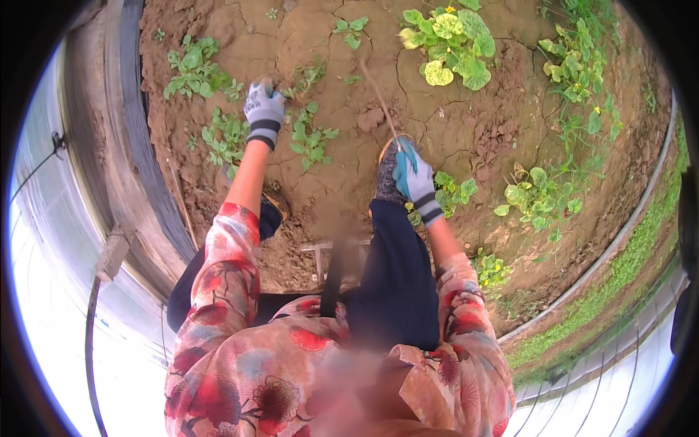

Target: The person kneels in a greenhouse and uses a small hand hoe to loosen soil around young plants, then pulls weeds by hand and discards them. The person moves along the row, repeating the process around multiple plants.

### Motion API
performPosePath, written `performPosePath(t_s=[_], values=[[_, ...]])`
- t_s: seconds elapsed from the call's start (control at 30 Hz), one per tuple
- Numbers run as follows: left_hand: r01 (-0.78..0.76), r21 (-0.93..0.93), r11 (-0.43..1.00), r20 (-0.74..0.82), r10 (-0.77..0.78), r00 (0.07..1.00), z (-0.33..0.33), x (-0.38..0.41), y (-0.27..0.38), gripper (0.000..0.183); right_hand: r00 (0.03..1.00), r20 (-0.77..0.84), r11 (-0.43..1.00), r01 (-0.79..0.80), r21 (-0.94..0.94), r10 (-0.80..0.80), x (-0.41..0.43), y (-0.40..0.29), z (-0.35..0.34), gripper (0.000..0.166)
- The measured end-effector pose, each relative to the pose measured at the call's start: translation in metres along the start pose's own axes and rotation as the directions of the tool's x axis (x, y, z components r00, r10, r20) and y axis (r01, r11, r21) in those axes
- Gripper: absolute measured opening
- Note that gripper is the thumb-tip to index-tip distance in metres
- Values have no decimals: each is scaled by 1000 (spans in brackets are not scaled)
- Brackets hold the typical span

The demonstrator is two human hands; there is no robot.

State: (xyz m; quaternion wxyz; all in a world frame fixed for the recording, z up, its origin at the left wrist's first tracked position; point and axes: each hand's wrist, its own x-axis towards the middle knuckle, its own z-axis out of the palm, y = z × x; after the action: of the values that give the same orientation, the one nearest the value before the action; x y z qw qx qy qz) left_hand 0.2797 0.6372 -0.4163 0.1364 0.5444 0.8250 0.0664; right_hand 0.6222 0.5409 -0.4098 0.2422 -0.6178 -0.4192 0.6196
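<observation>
My left hand (265,111), in a white and grey knit glove with a blue-green coated palm, is low over the soil. Its fingers close at the stem end of a small leafy plant (307,78), slightly blurred. Below that hand grow more low green plants (313,136), (225,136). In a matching glove, my right hand (416,177) grips a thin, slightly curved rod-like tool (379,93) beside my right shoe (389,172). The rod points away from me, and its far end reaches the soil near a small seedling (352,31).
Yellow-green leafy plants with yellow flowers (453,46) grow at upper right, with more vines (538,196) along the right. Cracked brown soil (338,180) lies between. Black plastic film (143,120) edges the left side. A low wooden stool (318,252) shows between my legs.
</observation>
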Motion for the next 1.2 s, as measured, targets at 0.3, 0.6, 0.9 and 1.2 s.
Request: performPosePath(t_s=[0.3, 0.6, 0.9, 1.2], values=[[-209, -84, 974, 226, 223, 948, 15, -30, 50, 52, 957, 91, 941, -287, 176, 275, -3, -34, -8, 34], [-539, 171, 825, 451, 421, 787, 55, -17, 103, 34, 936, 90, 913, -351, 206, 340, -9, -36, 1, 38], [-22, 122, 992, 337, -20, 941, 50, 16, 66, 29, 958, 83, 916, -286, 281, 274, -14, -43, -5, 39], [2, -67, 998, -24, -3, 1000, 34, 44, 39, 31, 996, -39, 906, -53, 419, 76, 59, -63, 21, 38]])
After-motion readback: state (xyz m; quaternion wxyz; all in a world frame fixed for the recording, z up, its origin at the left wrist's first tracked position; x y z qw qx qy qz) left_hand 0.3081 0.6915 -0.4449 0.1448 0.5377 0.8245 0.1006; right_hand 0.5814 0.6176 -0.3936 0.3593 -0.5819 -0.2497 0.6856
